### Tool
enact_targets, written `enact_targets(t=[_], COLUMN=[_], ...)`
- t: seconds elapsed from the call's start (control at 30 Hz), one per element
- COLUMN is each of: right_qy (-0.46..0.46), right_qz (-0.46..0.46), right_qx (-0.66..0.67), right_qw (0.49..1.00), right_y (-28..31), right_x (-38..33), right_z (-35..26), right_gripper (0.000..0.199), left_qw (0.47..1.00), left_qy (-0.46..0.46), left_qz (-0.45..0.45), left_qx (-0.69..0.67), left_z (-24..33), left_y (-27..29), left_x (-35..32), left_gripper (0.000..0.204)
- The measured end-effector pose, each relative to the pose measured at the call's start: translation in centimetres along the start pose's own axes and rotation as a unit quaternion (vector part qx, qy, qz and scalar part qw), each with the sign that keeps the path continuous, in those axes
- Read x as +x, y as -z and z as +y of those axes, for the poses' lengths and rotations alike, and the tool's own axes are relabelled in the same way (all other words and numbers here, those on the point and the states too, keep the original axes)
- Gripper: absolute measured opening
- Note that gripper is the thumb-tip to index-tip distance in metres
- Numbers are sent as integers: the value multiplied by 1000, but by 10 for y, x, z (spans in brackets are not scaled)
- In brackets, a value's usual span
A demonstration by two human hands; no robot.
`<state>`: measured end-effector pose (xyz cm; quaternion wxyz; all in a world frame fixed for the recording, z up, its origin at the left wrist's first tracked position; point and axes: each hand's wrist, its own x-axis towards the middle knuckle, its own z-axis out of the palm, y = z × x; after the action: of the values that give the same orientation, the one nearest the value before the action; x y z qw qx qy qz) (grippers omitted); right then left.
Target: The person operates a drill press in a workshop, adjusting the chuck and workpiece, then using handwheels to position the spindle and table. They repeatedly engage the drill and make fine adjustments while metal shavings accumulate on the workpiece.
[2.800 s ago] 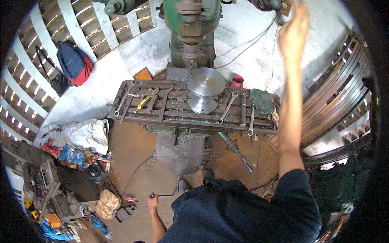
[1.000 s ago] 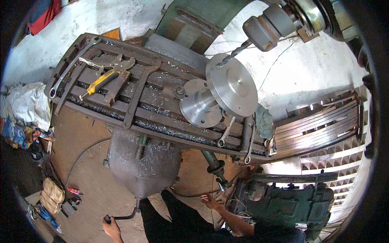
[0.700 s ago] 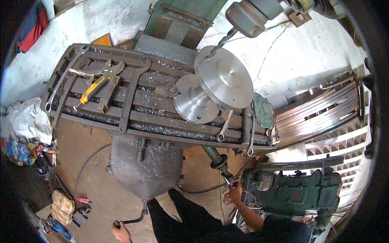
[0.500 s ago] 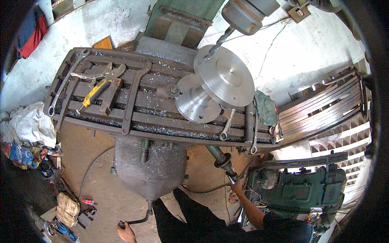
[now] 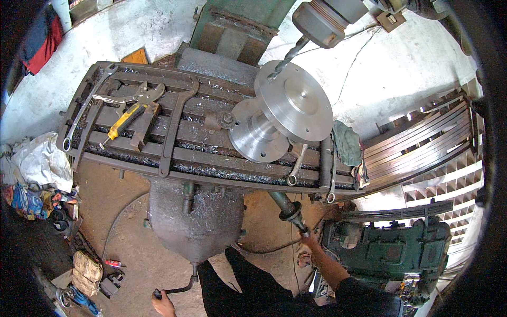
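Note:
My left hand (image 5: 164, 306) is closed on the grip of a dark crank handle (image 5: 182, 288), which joins a shaft below the machine table (image 5: 211, 180). Lower right of the table, my right hand (image 5: 308, 244) wraps round the end of a shaft handle (image 5: 302, 227) with a round collar. Clamped on the slotted table stands a shiny flanged metal workpiece (image 5: 315, 113), with a wide disc above a smaller flange. A twist drill bit (image 5: 291, 57) hangs from the grey spindle head (image 5: 323, 26), its tip at the disc's upper left rim; whether it touches I cannot tell.
Wrenches (image 5: 177, 127), locking pliers (image 5: 153, 93) and a yellow-handled tool (image 5: 124, 124) lie on the table's left among metal shavings. A ring spanner (image 5: 297, 166) is near the workpiece. A slatted bench (image 5: 422, 137) and green machine (image 5: 391, 245) stand right; bags (image 5: 42, 161) are left.
The view has shifted very slightly. My right hand sits a touch higher at the shaft's end. My left hand stays on the crank, with no clear turn visible.

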<state>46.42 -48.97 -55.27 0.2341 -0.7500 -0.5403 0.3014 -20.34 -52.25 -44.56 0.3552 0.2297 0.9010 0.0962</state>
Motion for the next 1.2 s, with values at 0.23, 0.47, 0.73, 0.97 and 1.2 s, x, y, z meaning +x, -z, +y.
enact_targets(t=[0.23, 0.47, 0.73, 0.97, 1.2], right_qy=[-135, -173, -144, -143, -230], right_qz=[104, 35, -218, -231, -194], right_qx=[-341, -12, -142, -228, -230], right_qw=[924, 984, 955, 935, 925], right_y=[137, 143, -34, -68, 64], right_x=[26, -85, -121, -77, -121], right_z=[-118, -231, -172, -129, -260], right_gripper=[43, 39, 31, 32, 35], left_qw=[1000, 1000, 999, 998, 1000], left_qy=[-3, -24, -37, -51, -28], left_qz=[-8, 5, -4, -10, -7], left_qx=[1, -1, -12, -31, -8], left_z=[1, 2, 2, 1, 8], left_y=[2, 4, 6, 6, 6], left_x=[0, -4, -5, -7, -11], left_gripper=[45, 45, 45, 46, 45])
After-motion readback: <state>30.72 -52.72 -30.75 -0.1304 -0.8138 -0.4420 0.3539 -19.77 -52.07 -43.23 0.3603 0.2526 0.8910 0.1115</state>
